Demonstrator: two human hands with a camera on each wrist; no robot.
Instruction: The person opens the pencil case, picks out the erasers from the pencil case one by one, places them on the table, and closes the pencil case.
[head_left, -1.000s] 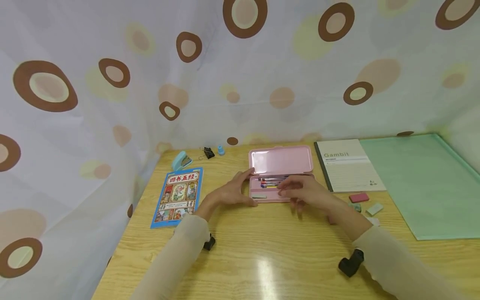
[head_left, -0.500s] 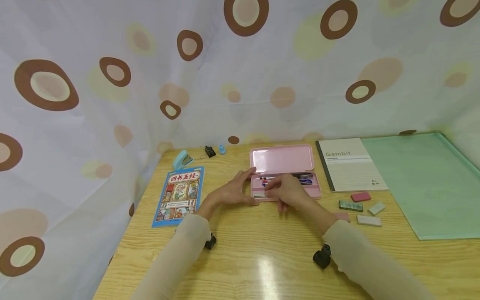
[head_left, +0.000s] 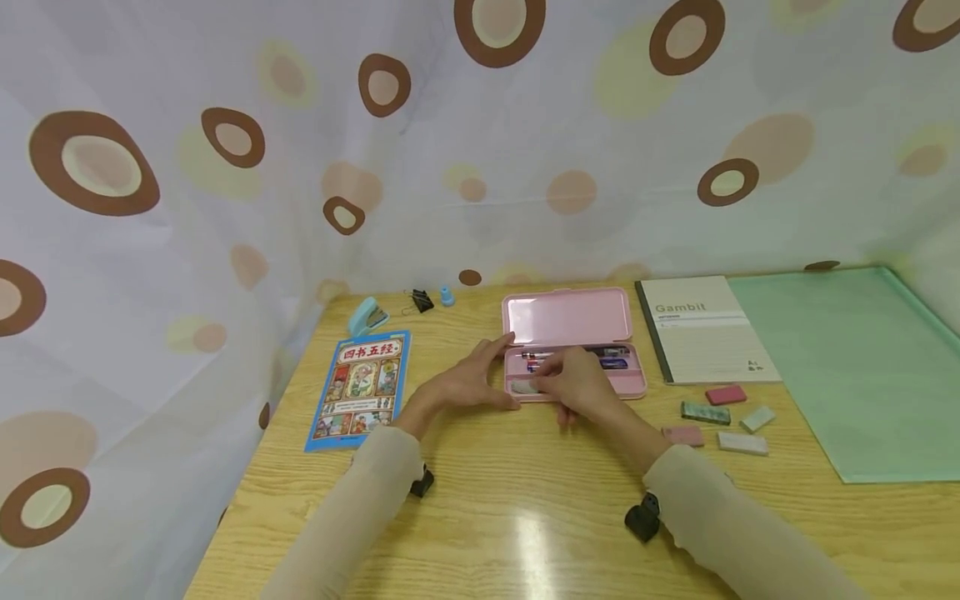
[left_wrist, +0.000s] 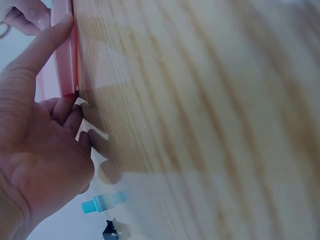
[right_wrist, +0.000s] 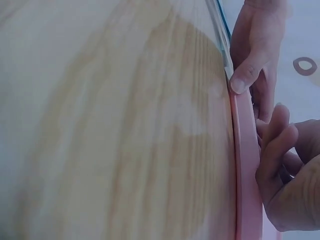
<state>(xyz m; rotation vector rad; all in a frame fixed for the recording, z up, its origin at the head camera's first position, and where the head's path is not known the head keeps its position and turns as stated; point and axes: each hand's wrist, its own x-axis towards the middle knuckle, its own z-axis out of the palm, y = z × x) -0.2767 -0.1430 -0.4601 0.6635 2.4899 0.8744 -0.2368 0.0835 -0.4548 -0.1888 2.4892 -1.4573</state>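
A pink pencil case (head_left: 630, 383) lies with its lid raised on the wooden table, pens (head_left: 611, 363) in its rear compartment. My left hand (head_left: 471, 382) holds the case's left end, thumb along the front wall and fingers at the left side. The left wrist view shows that thumb pressed on the pink wall (left_wrist: 65, 70). Inside the front compartment, at its left, is a pale eraser (head_left: 522, 387). My right hand (head_left: 581, 385) reaches into the case with its fingertips pinching the eraser's right end. In the right wrist view the hand hides the eraser.
Several erasers (head_left: 705, 412) lie right of the right forearm. Behind them are a notebook (head_left: 705, 342) and a green mat (head_left: 862, 375). On the left are a picture-covered book (head_left: 360, 387), a stapler (head_left: 367, 317), a binder clip (head_left: 422, 301) and a small blue bottle-shaped item (head_left: 447, 297).
My right hand has come left and down from above the case, closing its fingertips on the eraser. The eraser now shows more of its face. My left hand has stayed put.
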